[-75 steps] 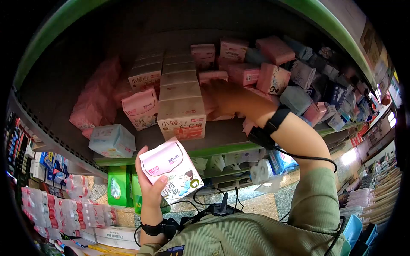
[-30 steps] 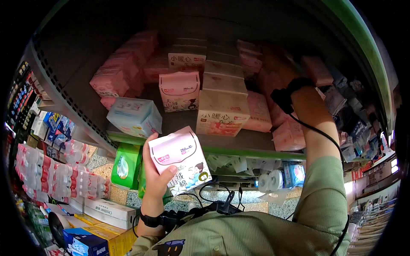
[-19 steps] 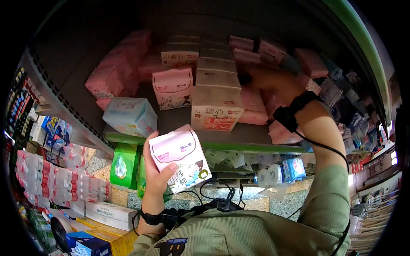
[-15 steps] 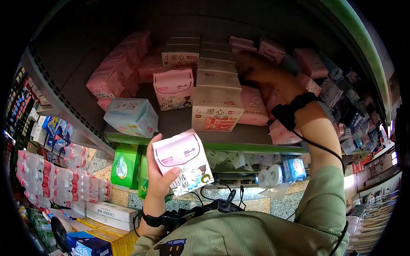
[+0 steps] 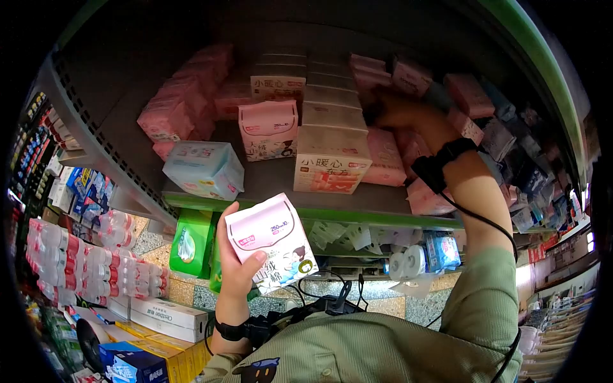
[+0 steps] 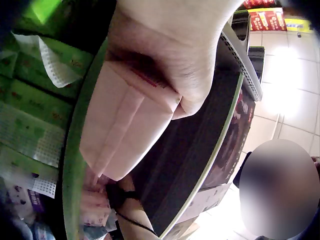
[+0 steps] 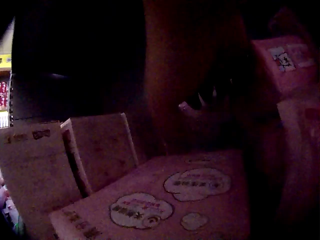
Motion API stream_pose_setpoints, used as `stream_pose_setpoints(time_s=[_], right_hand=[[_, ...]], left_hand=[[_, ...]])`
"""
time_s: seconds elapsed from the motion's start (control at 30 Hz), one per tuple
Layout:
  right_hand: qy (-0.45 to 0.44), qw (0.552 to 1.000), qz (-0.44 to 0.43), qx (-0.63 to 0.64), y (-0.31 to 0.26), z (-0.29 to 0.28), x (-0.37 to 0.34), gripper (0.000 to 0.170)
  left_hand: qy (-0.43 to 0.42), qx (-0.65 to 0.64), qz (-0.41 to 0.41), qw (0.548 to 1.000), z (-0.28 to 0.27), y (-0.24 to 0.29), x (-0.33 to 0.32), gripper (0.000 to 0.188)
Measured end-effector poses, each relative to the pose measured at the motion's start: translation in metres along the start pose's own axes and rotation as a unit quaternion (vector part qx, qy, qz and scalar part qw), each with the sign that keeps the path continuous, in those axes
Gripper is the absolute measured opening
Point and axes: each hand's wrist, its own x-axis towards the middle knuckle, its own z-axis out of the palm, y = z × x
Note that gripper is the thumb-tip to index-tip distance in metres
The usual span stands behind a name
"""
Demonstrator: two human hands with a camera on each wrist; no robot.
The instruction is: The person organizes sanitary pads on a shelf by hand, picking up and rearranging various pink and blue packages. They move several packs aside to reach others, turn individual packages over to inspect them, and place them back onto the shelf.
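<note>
My left hand [image 5: 237, 265] grips a pink-and-white pack of sanitary pads [image 5: 271, 233] in front of the shelf edge, thumb across its printed face. The left wrist view shows the pale underside of this pad pack [image 6: 125, 125] below the curled hand. Deep on the shelf, my right hand [image 5: 393, 110] reaches among pink packs, just right of a row of cream boxes [image 5: 333, 153]. In the dark right wrist view a pink pack with cloud-shaped labels [image 7: 200, 205] lies below the hand. Shadow hides the fingers; I cannot tell whether they hold anything.
Another pink pad pack [image 5: 268, 131] stands left of the cream boxes, with a pale blue pack [image 5: 203, 169] near the front edge. Mixed packs [image 5: 498, 137] crowd the shelf's right. Green packs [image 5: 191, 239] and bottled drinks [image 5: 83, 262] are lower left.
My right hand has moved from the front pink packs farther back along the cream row, reaching deepest about a second ago. The left hand keeps its pack; the head view has shifted.
</note>
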Motion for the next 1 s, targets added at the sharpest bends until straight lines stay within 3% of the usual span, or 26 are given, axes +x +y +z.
stream_pose_setpoints(time_s=[0.07, 0.17, 0.23, 0.3, 0.33, 0.4, 0.5, 0.53, 0.6, 0.67, 0.83, 1.0], right_hand=[[-0.020, 0.998, -0.044, 0.031, -0.016, -0.012, -0.015, 0.078], [-0.054, 0.966, -0.125, 0.218, -0.022, 0.001, -0.022, 0.082], [-0.195, 0.974, -0.086, 0.077, -0.070, -0.035, -0.037, 0.089], [-0.244, 0.962, -0.091, 0.081, -0.087, -0.037, -0.053, 0.095], [-0.221, 0.955, -0.115, 0.157, -0.081, -0.022, -0.058, 0.098], [-0.138, 0.971, -0.134, 0.145, -0.076, 0.001, -0.071, 0.102], [-0.027, 0.988, -0.132, -0.074, -0.079, 0.009, -0.083, 0.102], [-0.034, 0.982, -0.145, -0.113, -0.085, 0.002, -0.081, 0.100], [-0.116, 0.987, -0.105, -0.047, -0.082, -0.010, -0.072, 0.095], [-0.254, 0.953, 0.002, 0.163, -0.061, -0.030, -0.040, 0.091], [-0.031, 0.997, 0.025, 0.069, 0.007, -0.026, 0.011, 0.074], [0.052, 0.999, -0.007, -0.014, 0.087, 0.003, 0.052, 0.059]], left_hand=[[0.003, 0.000, 0.002, 1.000, 0.000, 0.001, -0.001, 0.090], [0.004, 0.001, 0.006, 1.000, -0.003, -0.001, 0.000, 0.090], [0.002, -0.001, 0.009, 1.000, -0.003, -0.001, 0.000, 0.090], [-0.001, 0.000, 0.005, 1.000, -0.002, -0.002, 0.001, 0.090], [-0.004, 0.001, 0.003, 1.000, -0.002, -0.002, 0.002, 0.090], [-0.007, 0.002, 0.007, 1.000, -0.002, -0.001, 0.003, 0.090], [-0.007, -0.006, 0.007, 1.000, -0.002, -0.002, 0.004, 0.090], [-0.008, -0.010, 0.005, 1.000, -0.003, -0.003, 0.003, 0.090], [-0.007, -0.010, 0.002, 1.000, -0.003, -0.003, 0.003, 0.090], [-0.012, -0.013, 0.005, 1.000, -0.002, -0.003, 0.004, 0.090], [-0.023, -0.016, 0.000, 1.000, -0.002, -0.001, 0.001, 0.091], [-0.017, -0.009, 0.015, 1.000, -0.007, -0.001, -0.002, 0.090]])
